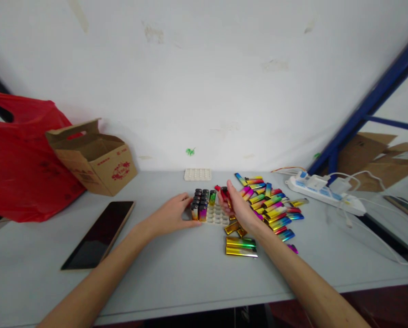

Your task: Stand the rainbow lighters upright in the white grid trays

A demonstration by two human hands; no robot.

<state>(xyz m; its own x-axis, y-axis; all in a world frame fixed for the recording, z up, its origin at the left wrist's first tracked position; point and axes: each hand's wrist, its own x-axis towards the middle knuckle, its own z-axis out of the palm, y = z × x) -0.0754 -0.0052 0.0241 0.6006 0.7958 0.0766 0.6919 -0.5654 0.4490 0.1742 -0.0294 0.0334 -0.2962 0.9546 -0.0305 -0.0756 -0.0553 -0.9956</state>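
Your right hand (240, 205) clamps a red lighter (226, 195); your left hand (171, 213), fingers apart at nine o'clock, could nudge the upright lighters (203, 212) over.

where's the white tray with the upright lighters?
Head view, mid-table: the tray sits between the left hand and the right hand, just left of the loose lighters.

Red lighter (226, 196) in the right grip (237, 205)
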